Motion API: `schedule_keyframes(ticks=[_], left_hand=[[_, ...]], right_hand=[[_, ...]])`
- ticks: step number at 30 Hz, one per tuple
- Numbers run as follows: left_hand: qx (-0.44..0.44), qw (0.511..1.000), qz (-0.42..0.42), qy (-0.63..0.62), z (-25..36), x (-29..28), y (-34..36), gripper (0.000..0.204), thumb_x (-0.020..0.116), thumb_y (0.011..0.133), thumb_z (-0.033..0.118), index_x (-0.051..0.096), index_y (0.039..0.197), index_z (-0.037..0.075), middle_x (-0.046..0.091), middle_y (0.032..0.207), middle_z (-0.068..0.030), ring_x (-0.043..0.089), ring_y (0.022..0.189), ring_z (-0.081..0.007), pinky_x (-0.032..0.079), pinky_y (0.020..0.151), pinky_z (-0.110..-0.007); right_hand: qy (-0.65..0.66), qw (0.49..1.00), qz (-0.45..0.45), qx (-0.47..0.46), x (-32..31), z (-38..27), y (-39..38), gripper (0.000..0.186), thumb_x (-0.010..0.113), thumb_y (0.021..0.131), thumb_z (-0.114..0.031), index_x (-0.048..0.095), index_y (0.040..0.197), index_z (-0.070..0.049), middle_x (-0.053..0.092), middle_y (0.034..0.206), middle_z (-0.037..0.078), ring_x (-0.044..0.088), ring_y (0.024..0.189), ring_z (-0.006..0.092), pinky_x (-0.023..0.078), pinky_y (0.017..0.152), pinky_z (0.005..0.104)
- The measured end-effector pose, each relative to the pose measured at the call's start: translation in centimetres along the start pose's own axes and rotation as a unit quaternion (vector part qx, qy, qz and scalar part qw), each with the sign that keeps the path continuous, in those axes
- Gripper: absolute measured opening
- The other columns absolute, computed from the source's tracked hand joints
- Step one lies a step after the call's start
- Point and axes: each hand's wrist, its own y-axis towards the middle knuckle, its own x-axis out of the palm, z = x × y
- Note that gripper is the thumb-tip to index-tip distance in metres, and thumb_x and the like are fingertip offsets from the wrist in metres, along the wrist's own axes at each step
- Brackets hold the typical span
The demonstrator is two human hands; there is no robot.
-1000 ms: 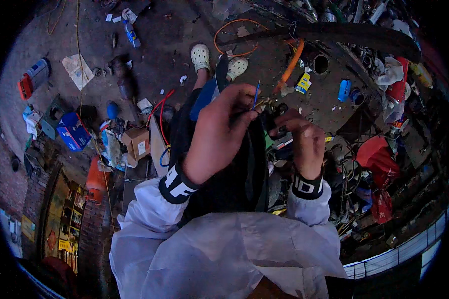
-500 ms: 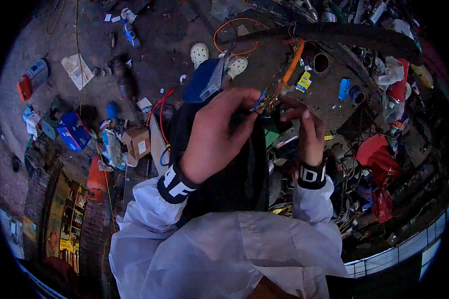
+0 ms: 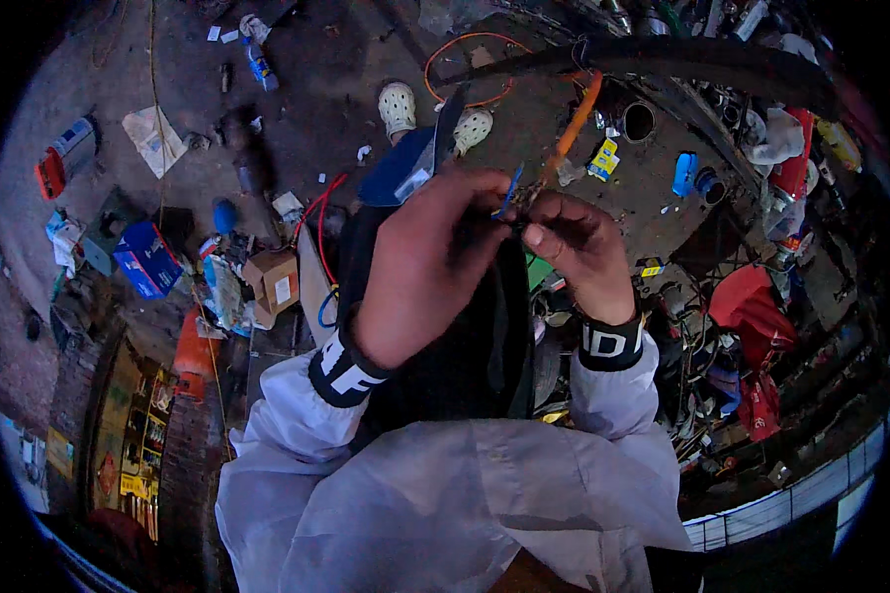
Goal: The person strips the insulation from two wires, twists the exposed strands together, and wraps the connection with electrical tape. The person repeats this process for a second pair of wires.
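Note:
An orange cable [image 3: 577, 121] slants down from the upper right. Its frayed lower end, with thin wires, sits between my two hands. My left hand [image 3: 420, 262] pinches at this end, and a blue wire [image 3: 512, 190] sticks up beside its fingertips. Thumb and fingers of my right hand [image 3: 591, 259] are closed together against the same cable end, right beside the left fingertips. What exactly lies between the fingertips is too dark and small to make out. Beyond my left hand is a dark blue piece [image 3: 391, 178] with a pale patch.
Clutter with pipes and scraps covers the right side, including a red cloth [image 3: 752, 311] and a blue can [image 3: 683, 175]. On the left lie a blue box [image 3: 148, 260], a cardboard box [image 3: 272, 282] and an orange cylinder [image 3: 198, 346]. A black curved strip [image 3: 702, 69] crosses the upper right.
My right hand has moved left and its fingers have closed in on the cable end. My left hand has shifted slightly left.

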Motion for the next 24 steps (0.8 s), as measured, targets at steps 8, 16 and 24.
schedule_keyframes(ticks=[8,16,24], left_hand=[[-0.111,0.99,0.012,-0.084,0.0,-0.2,-0.2,0.035,0.066,0.082,-0.008,0.055,0.114,0.0,0.062,0.111,-0.0068,0.061,0.101,-0.0151,0.047,0.092,-0.029],[-0.174,0.963,0.036,-0.202,-0.3,0.3,-0.2,0.03,0.066,0.081,-0.009,0.055,0.108,-0.002,0.063,0.1,-0.0058,0.063,0.091,-0.012,0.05,0.082,-0.026],[-0.221,0.952,0.03,-0.209,-0.6,0.0,-0.1,0.028,0.069,0.082,-0.005,0.057,0.107,-0.002,0.063,0.099,-0.0044,0.062,0.091,-0.0104,0.05,0.081,-0.025]], right_hand=[[0.003,1.0,-0.007,-0.021,0.8,-0.3,-0.1,0.013,0.068,0.089,-0.01,0.062,0.096,0.0,0.064,0.094,0.003,0.056,0.091,0.0113,0.044,0.085,0.0272],[-0.02,0.997,-0.008,-0.079,0.9,0.8,0.9,0.012,0.067,0.09,-0.008,0.062,0.097,0.0,0.064,0.098,0.004,0.057,0.094,0.0125,0.044,0.088,0.0279],[0.004,0.995,0.006,-0.103,0.9,2.1,1.8,0.016,0.07,0.087,-0.007,0.062,0.098,0.0,0.062,0.102,0.005,0.057,0.101,0.0163,0.043,0.092,0.0305]])
